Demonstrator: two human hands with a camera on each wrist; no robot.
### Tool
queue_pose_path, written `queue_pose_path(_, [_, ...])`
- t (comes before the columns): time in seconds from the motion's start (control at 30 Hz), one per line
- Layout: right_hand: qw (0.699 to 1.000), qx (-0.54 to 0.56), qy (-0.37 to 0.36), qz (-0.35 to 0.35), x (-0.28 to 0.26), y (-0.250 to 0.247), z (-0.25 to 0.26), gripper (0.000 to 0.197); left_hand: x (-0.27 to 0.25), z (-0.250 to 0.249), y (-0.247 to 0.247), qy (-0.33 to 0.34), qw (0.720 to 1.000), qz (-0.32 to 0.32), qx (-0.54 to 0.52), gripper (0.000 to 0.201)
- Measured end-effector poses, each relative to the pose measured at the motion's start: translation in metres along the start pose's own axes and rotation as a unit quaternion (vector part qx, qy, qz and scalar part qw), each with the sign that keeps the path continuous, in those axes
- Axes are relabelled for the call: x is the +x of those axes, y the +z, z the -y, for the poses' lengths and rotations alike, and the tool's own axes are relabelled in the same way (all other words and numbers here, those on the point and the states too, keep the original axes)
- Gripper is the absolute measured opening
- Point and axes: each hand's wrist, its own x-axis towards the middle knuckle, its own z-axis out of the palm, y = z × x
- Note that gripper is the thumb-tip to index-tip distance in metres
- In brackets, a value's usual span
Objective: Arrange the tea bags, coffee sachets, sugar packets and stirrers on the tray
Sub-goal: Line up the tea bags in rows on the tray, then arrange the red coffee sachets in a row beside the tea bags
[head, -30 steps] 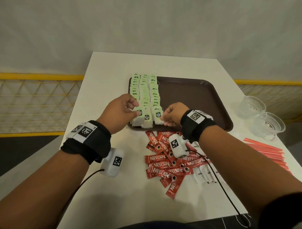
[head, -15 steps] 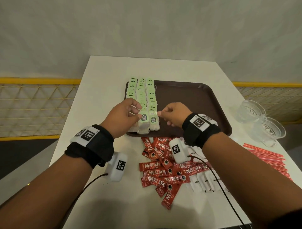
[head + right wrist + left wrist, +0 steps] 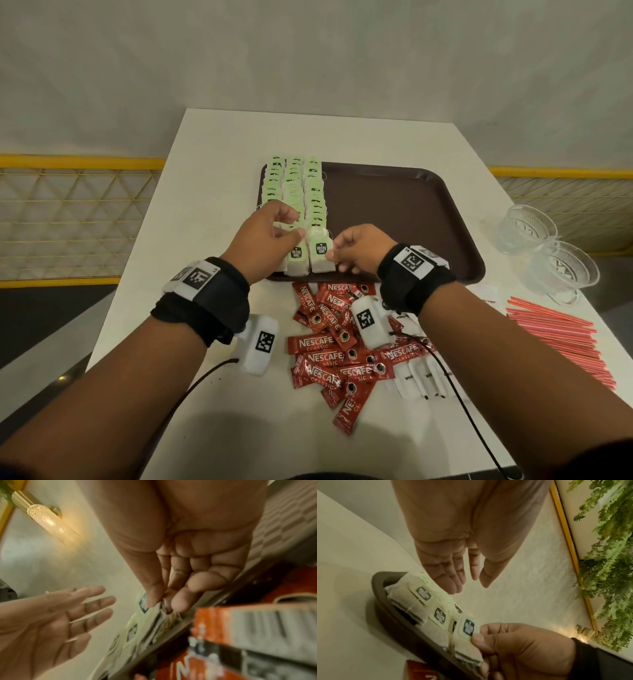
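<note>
Three rows of green-tagged tea bags (image 3: pixel 294 185) fill the left side of the brown tray (image 3: pixel 411 219). My right hand (image 3: pixel 333 255) pinches the front tea bag (image 3: pixel 320 253) of the right row between thumb and fingertips, at the tray's near rim; the left wrist view shows that tea bag (image 3: pixel 467 628) held in the right hand (image 3: pixel 513 646). My left hand (image 3: pixel 296 224) hovers just above the middle row, fingers relaxed and holding nothing, and its left hand (image 3: pixel 462 577) fingers look straight there too. Red coffee sachets (image 3: pixel 329 356), white sugar packets (image 3: pixel 418 377) and red stirrers (image 3: pixel 555 329) lie on the table.
Two clear glass cups (image 3: pixel 527 229) (image 3: pixel 565 270) stand at the table's right edge, behind the stirrers. The sachet pile lies right in front of the tray's near rim, under my right wrist. A yellow mesh railing (image 3: pixel 78 212) runs to the left of the table.
My left hand has let go of the tea bag it pinched and lifted slightly with relaxed fingers. The right hand stays pinching the front bag of the right row.
</note>
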Motion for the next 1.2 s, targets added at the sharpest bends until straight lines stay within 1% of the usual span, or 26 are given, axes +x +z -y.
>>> queue_pose_path(0.17, [0.999,-0.047,0.027,-0.007,0.006,0.003,0.003,0.012,-0.009,0.001,-0.008,-0.011,1.000,-0.015,-0.001,0.015])
queue_pose_path(0.3, [0.995,-0.082,0.045,-0.014,0.007,0.006,0.007,0.020,-0.017,0.006,-0.013,-0.005,1.000,-0.011,0.006,0.010])
queue_pose_path(0.4, [0.991,-0.117,0.042,-0.039,0.000,-0.001,0.014,0.028,-0.023,0.007,-0.018,-0.005,1.000,-0.009,0.019,0.009])
queue_pose_path(0.5, [0.985,-0.158,0.014,-0.066,-0.022,-0.015,0.021,0.028,-0.030,0.007,-0.020,0.002,0.999,-0.002,0.037,0.009])
queue_pose_path(0.57, [0.982,-0.169,-0.018,-0.079,-0.044,-0.023,0.023,0.027,-0.037,0.007,-0.021,0.013,0.998,0.015,0.055,0.010])
queue_pose_path(0.67, [0.977,-0.194,-0.051,-0.071,-0.078,-0.030,0.017,0.023,-0.049,0.006,-0.019,0.031,0.992,0.079,0.093,0.011])
queue_pose_path(0.73, [0.970,-0.230,-0.048,-0.057,-0.097,-0.027,0.005,0.017,-0.055,0.006,-0.015,0.043,0.986,0.123,0.105,0.009])
queue_pose_path(0.8, [0.963,-0.262,-0.030,-0.056,-0.112,-0.017,-0.013,0.014,-0.061,0.007,-0.011,0.054,0.978,0.156,0.127,0.008])
queue_pose_path(0.87, [0.951,-0.301,-0.004,-0.065,-0.123,-0.006,-0.029,0.023,-0.064,0.007,-0.005,0.062,0.969,0.181,0.156,0.008])
queue_pose_path(0.9, [0.946,-0.317,0.008,-0.068,-0.126,-0.001,-0.035,0.032,-0.066,0.007,-0.002,0.067,0.966,0.191,0.162,0.009])
queue_pose_path(0.97, [0.945,-0.319,0.025,-0.074,-0.129,0.007,-0.042,0.049,-0.069,0.006,0.003,0.076,0.961,0.206,0.166,0.012])
queue_pose_path(1.03, [0.942,-0.323,0.029,-0.084,-0.127,0.013,-0.044,0.057,-0.070,0.005,0.008,0.090,0.958,0.211,0.173,0.014])
queue_pose_path(1.1, [0.934,-0.343,0.030,-0.094,-0.123,0.017,-0.044,0.057,-0.070,0.002,0.012,0.100,0.955,0.212,0.184,0.015])
queue_pose_path(1.2, [0.922,-0.377,0.021,-0.089,-0.116,0.021,-0.042,0.047,-0.068,0.001,0.020,0.120,0.950,0.203,0.202,0.022])
